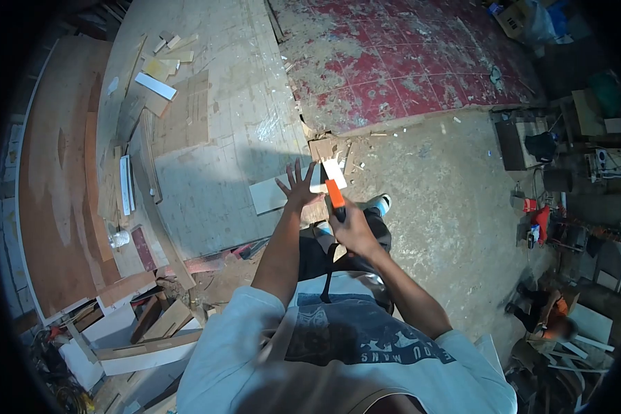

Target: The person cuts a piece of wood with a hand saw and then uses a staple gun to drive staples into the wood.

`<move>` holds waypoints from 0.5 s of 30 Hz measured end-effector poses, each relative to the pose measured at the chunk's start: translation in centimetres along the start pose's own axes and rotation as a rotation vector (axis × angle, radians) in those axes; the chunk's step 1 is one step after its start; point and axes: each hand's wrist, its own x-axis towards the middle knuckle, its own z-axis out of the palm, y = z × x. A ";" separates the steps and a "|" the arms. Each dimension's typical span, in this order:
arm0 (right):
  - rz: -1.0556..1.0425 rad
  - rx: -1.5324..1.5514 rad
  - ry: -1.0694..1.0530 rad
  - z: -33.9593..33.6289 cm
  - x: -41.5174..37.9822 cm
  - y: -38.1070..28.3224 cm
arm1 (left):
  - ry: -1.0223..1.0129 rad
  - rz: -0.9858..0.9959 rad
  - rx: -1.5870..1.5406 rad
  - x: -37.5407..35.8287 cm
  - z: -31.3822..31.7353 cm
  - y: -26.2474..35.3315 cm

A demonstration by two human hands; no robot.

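A pale flat board [265, 197] lies at the edge of the worktable, its brightly lit end [335, 171] sticking out past the edge. My left hand [298, 188] is over the board with its fingers spread wide, palm down. My right hand [356, 231] is closed around the black and orange handle of a handsaw [334, 194]. The saw's dark, narrow blade points away from me and crosses the board just right of my left fingers.
The large wooden worktable [234, 124] carries offcuts [155, 85] and long strips. Beyond it is a worn red surface [421, 62]. Scrap wood [148, 331] piles at lower left. Concrete floor [448, 186] spreads to the right, where another person [550, 314] is beside more boards.
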 end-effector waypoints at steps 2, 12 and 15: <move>0.027 -0.005 0.060 -0.6 -2.8 -2.9 | -0.013 0.028 0.022 0.1 -0.6 -0.2; -0.061 -0.064 0.134 2.5 7.3 4.9 | -0.033 -0.002 0.090 0.3 -0.3 -0.1; 0.094 0.063 0.052 1.3 5.1 2.5 | -0.039 0.004 0.066 -0.2 -0.8 0.1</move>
